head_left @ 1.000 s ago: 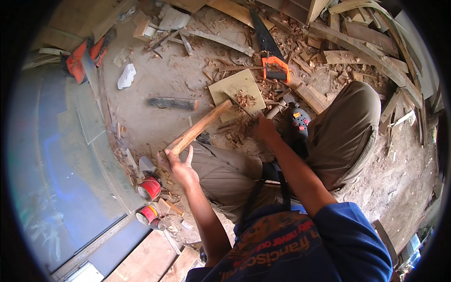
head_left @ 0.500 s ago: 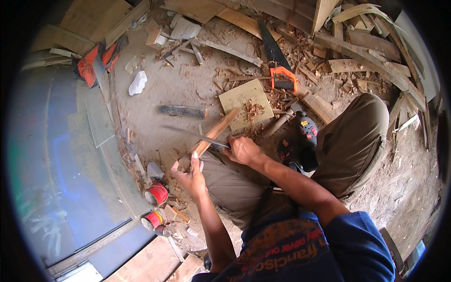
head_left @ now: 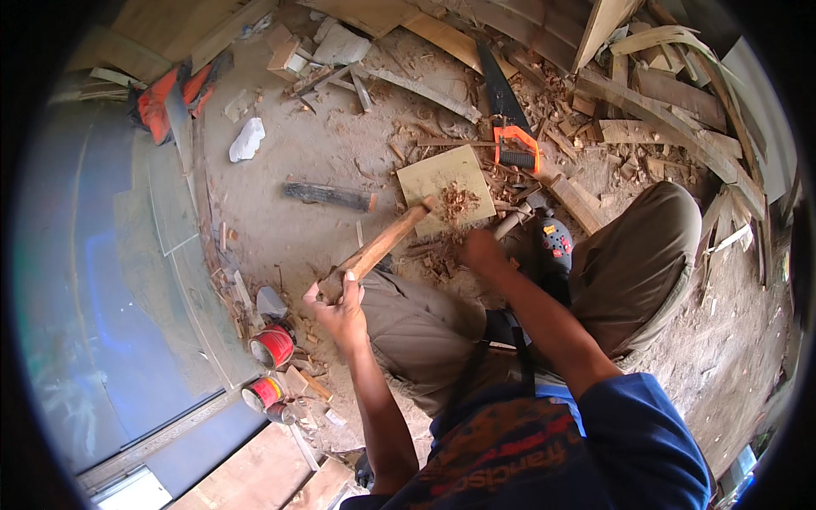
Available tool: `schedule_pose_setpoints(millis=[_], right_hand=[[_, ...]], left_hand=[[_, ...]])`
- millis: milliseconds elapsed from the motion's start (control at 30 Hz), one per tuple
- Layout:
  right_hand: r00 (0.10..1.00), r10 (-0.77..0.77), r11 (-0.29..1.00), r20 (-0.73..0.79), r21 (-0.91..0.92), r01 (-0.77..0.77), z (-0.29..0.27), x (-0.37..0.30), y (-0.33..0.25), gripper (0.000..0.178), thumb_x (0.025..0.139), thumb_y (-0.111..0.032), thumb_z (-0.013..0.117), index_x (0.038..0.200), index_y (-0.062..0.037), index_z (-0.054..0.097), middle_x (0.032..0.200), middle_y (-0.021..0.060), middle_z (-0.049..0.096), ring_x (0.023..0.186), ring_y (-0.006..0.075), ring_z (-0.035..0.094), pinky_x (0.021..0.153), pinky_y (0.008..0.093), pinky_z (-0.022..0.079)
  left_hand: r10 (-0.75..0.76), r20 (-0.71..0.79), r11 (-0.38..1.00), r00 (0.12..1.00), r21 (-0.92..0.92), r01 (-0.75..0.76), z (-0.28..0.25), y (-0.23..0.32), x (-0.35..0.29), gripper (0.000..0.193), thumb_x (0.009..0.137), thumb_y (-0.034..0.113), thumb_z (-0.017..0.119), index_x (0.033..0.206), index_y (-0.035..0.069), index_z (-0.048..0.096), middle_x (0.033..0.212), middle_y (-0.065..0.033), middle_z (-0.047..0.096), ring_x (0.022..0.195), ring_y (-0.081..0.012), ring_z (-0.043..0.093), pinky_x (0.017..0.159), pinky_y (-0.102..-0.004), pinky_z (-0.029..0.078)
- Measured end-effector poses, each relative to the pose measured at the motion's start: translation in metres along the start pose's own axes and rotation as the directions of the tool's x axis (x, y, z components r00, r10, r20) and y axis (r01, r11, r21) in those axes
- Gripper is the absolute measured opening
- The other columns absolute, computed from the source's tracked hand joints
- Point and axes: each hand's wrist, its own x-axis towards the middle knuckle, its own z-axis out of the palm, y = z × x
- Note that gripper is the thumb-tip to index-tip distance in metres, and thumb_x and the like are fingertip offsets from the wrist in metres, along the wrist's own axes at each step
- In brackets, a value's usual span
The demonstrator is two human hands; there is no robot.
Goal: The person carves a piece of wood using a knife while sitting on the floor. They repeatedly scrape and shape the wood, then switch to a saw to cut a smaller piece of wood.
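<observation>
Dusty floor point(head_left: 297, 140). Left hand point(head_left: 342, 316): I see fingers holding a wooden stick point(head_left: 387, 244) by its near end, far end at the pale board point(head_left: 421, 180). Right hand point(head_left: 486, 252) blurred; I cannot tell its grip. Saw point(head_left: 516, 157) farther right.

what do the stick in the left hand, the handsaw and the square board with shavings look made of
Stick in the left hand: bare wood, judging by its matte brown, uneven surface. Handsaw: dark, thin blade, probably coated metal; handle likely plastic, from its even bright orange and black. Square board: perhaps plywood or painted wood; its flat, pale-yellow face leaves it open.
</observation>
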Motion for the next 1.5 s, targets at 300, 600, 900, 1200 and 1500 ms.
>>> schedule_pose_setpoints(millis=[300, 600, 900, 1200, 1500], right_hand=[[0.997, -0.029, 0.999, -0.071, 0.039, 0.032, 0.037, 0.021, 0.0, 0.043, 0.086, -0.04, 0.068, 0.098, 0.0017, 0.07, 0.084, 0.0283, 0.069, 0.082, 0.0418, 0.071, 0.079, 0.0522, 0.057], [0.979, 0.2, 0.976, 0.026, 0.082, -0.202, 0.037, 0.008, -0.003, 0.042, 0.083, -0.042, 0.069, 0.089, -0.0003, 0.074, 0.098, 0.0257, 0.072, 0.094, 0.0405, 0.071, 0.085, 0.0504, 0.057], [0.982, 0.187, 0.982, -0.013, -0.003, -0.187, 0.046, 0.018, 0.025, 0.03, 0.085, -0.024, 0.063, 0.093, 0.0026, 0.073, 0.094, 0.0253, 0.072, 0.091, 0.0415, 0.072, 0.08, 0.052, 0.057], [0.987, 0.158, 0.987, 0.002, 0.016, -0.158, 0.039, 0.006, 0.057, 0.043, 0.083, -0.034, 0.068, 0.092, 0.0067, 0.071, 0.094, 0.03, 0.07, 0.091, 0.0456, 0.069, 0.082, 0.0538, 0.055], [0.943, 0.309, 0.937, -0.122, 0.21, -0.28, 0.04, 0.009, 0.038, 0.049, 0.081, -0.038, 0.068, 0.092, 0.009, 0.069, 0.096, 0.0336, 0.069, 0.096, 0.0488, 0.067, 0.086, 0.054, 0.054]], left_hand=[[-0.038, 0.02, 0.999, 0.999, -0.035, 0.039, 0.009, -0.001, 0.008, 0.064, 0.088, 0.011, 0.078, 0.132, 0.002, 0.034, 0.124, -0.0216, 0.056, 0.102, -0.0255, 0.065, 0.075, -0.0372, 0.065], [-0.066, 0.037, 0.997, 0.997, 0.036, 0.065, -0.009, -0.001, 0.017, 0.056, 0.094, 0.013, 0.07, 0.135, 0.005, 0.034, 0.13, -0.0181, 0.051, 0.11, -0.0254, 0.061, 0.079, -0.044, 0.065], [-0.035, 0.096, 0.999, 0.995, 0.038, 0.031, 0.0, 0.006, 0.028, 0.062, 0.09, 0.01, 0.075, 0.134, 0.004, 0.033, 0.126, -0.0198, 0.053, 0.102, -0.0245, 0.064, 0.075, -0.0404, 0.065], [0.014, 0.256, 0.997, 0.967, -0.08, 0.007, -0.013, -0.003, 0.027, 0.061, 0.093, 0.004, 0.068, 0.142, 0.011, 0.033, 0.142, -0.0145, 0.05, 0.122, -0.0284, 0.058, 0.093, -0.0465, 0.058], [-0.039, 0.19, 0.991, 0.981, -0.118, 0.063, -0.041, -0.021, 0.077, 0.054, 0.093, 0.005, 0.071, 0.142, 0.018, 0.053, 0.131, -0.0045, 0.054, 0.115, -0.0181, 0.057, 0.09, -0.0398, 0.054]])
